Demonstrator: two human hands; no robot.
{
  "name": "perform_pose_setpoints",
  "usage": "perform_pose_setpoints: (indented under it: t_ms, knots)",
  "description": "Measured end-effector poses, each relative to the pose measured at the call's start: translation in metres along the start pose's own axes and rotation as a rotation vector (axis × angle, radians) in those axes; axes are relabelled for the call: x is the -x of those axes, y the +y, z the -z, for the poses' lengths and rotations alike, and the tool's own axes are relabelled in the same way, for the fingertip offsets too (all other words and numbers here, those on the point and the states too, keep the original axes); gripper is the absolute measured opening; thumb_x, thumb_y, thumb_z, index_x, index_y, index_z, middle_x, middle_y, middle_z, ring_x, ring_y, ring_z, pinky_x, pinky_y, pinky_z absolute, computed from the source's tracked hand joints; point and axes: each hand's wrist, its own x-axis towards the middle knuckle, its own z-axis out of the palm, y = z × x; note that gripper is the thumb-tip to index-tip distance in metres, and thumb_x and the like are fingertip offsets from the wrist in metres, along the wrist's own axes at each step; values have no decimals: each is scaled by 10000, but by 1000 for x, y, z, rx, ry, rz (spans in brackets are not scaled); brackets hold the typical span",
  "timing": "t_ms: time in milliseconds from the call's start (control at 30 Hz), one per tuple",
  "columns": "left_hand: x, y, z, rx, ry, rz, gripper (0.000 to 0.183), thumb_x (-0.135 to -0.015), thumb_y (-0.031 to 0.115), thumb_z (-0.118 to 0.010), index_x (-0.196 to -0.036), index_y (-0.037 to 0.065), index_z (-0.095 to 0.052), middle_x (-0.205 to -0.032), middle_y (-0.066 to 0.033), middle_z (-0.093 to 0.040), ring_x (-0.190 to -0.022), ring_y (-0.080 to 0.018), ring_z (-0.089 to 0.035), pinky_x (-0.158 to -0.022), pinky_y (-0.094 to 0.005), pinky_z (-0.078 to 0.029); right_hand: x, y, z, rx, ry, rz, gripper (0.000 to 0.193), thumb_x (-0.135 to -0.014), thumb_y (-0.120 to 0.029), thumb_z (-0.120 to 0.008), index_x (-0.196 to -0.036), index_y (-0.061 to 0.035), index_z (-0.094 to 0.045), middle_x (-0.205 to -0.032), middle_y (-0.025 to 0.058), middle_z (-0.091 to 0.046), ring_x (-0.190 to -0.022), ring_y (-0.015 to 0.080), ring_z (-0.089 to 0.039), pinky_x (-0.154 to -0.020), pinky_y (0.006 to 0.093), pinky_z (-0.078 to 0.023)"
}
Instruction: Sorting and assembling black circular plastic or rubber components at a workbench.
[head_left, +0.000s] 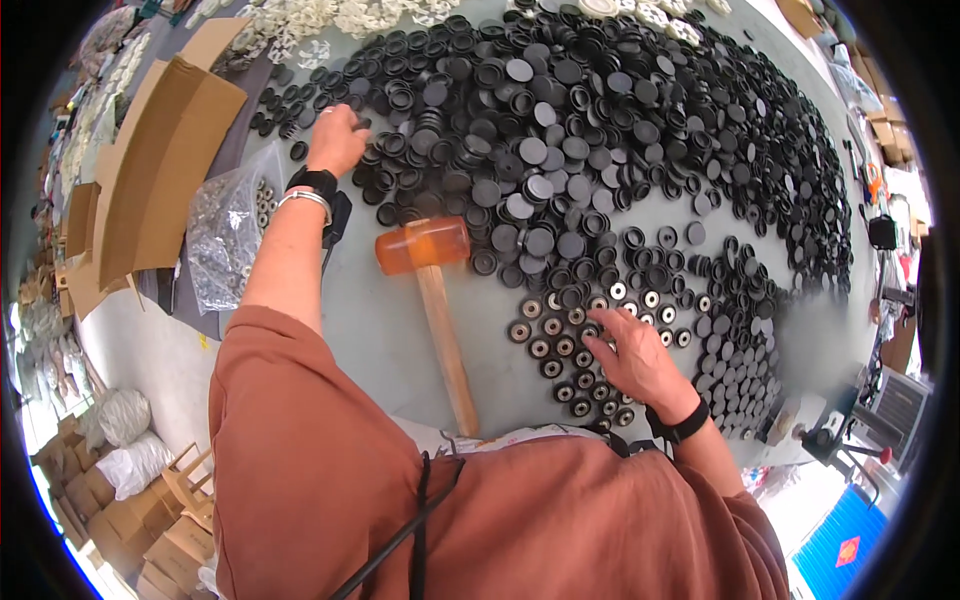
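Note:
At the left edge of a big heap of black round plastic caps (540, 150), my left hand (338, 140) is closed, with a black cap (361, 124) at its fingertips. My right hand (640, 355) is low over a group of black wheels with metal bearings (551, 368) laid out near the table's front edge. Its thumb and forefinger are on either side of one black wheel (590, 331). Between my arms lies a mallet (424, 246) with an orange translucent head and a wooden handle, touched by neither hand.
A clear plastic bag of metal bearings (222, 245) lies beside my left forearm, by a bent cardboard sheet (172, 165). White plastic parts (375, 14) are piled at the far edge. Flat black caps (735, 375) are spread right of my right hand. Cardboard boxes (125, 525) stand at lower left.

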Motion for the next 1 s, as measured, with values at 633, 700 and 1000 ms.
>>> perform_pose_setpoints:
  t_ms: [633, 700, 1000]
  knots:
    - [224, 127, 23, 1171, -819, 404, 253, -715, 35, -476, -951, 57, -564, -650, -16, -539, -520, -96, -513, -407, -228, -394, -197, -29, -30, 468, 320, 209, 203, -738, -119, -619, -889, -49, -502, -929, 142, -490, -817, 332, -565, -665, 397, -476]
    - [237, 129, 13, 591, -651, 91, 243, -710, 2, -469, -925, 47, -575, -623, -13, -550, -534, -109, -543, -453, -245, -435, -188, -29, -30, 427, 362, 238, 215, -715, -104, -641, -870, -39, -507, -890, 148, -513, -798, 332, -569, -669, 400, -466]
    - [227, 131, 35, 1940, -944, 896, 234, -852, 134, -492, -1070, 51, -514, -1039, -120, -550, -941, -238, -550, -831, -474, -470, -40, -75, -41, -564, -34, -44, 296, -688, -149, -695, -907, -14, -547, -696, 114, -594, -604, 176, -581, -577, 299, -475]
